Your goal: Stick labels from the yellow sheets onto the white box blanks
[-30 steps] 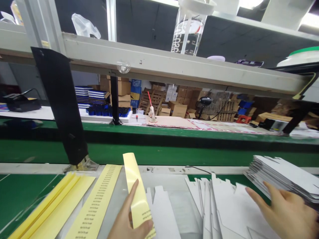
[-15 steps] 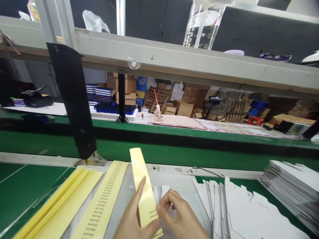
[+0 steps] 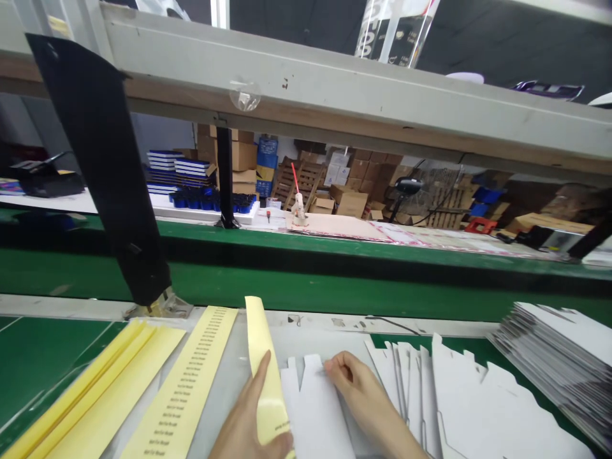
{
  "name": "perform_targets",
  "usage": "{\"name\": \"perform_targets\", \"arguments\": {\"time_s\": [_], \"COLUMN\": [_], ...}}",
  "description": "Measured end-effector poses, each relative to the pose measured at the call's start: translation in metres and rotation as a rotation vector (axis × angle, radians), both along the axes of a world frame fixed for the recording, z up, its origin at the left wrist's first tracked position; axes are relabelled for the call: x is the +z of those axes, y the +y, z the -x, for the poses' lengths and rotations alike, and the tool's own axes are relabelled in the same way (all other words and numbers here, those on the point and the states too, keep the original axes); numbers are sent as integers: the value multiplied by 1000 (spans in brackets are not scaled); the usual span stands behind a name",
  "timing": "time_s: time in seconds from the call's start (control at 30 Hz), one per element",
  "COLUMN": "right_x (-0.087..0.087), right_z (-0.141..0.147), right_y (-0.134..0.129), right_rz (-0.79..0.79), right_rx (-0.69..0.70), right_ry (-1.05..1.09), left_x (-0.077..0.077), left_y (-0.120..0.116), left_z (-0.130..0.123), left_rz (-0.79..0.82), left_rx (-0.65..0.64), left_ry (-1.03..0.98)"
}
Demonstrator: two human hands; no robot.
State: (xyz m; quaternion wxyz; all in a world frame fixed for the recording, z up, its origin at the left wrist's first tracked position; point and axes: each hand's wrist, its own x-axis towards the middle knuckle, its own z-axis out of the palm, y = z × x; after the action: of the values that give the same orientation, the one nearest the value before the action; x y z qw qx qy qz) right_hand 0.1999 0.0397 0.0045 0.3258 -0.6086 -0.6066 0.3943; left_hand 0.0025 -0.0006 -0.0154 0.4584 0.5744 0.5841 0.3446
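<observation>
- The right hand (image 3: pixel 356 389) has been moved from the lower end of the held yellow strip (image 3: pixel 262 370), where it was seen half a second ago, to the upper right edge of the white carton blank (image 3: pixel 318 414).
- Its thumb and forefinger are pinched together; whether a label is carried between them cannot be told.
- The held yellow strip is gripped by the left hand (image 3: pixel 243 414), thumb in front, and is kept at the blank's left side, its upper part standing clear of the bench (image 3: pixel 232 363).
- The white carton blank is laid flat in front of the person, just right of the strip; more of it has been uncovered now that the right hand is shifted aside.
- By this shift, attention appears to have been passed from strip to blank.
- The printed yellow strip (image 3: pixel 189 382) at the left and the fanned white blanks (image 3: pixel 482 408) at the right are touched by neither hand.
</observation>
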Motion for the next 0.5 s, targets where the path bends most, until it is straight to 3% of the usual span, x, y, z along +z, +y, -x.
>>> {"name": "perform_targets", "arguments": {"time_s": [0.5], "right_x": [-5], "right_z": [12], "right_y": [-8], "right_rz": [-87], "right_rx": [5], "right_ry": [-271], "left_x": [4], "left_y": [-1], "left_z": [-1], "left_rz": [29], "left_rx": [1], "left_ry": [-39]}}
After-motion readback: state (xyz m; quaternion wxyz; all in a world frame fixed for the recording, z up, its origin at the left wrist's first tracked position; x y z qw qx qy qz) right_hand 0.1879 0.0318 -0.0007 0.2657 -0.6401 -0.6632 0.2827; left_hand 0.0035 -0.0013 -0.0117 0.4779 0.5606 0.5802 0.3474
